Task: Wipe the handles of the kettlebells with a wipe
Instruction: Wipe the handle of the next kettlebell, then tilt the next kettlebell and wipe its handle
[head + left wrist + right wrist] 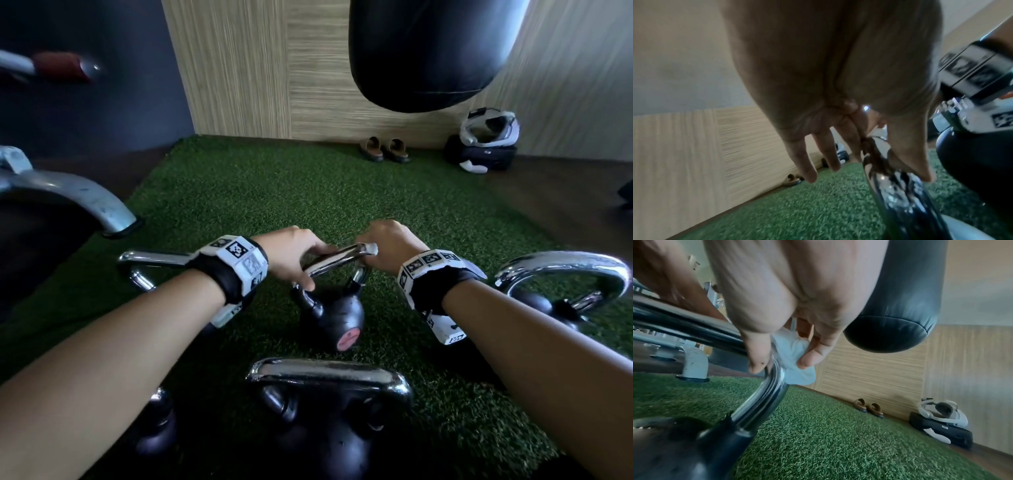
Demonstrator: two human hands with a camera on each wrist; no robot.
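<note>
A small black kettlebell (334,317) with a chrome handle (334,262) stands on the green turf in the middle of the head view. My left hand (308,270) grips the left part of that handle, thumb underneath; the left wrist view shows the thumb and a finger of the left hand (890,167) closing on the handle (900,194). My right hand (368,260) pinches a white wipe (370,248) against the handle's right bend. In the right wrist view the wipe (795,356) sits between thumb and fingers of the right hand (782,365), on the chrome bend (764,395).
Other kettlebells stand around: one close in front (329,377), one right (565,270), one left (147,260). A black punching bag (424,54) hangs ahead. Sandals (385,149) and a headset on a case (486,140) lie by the wall. A grey machine foot (78,195) is at left.
</note>
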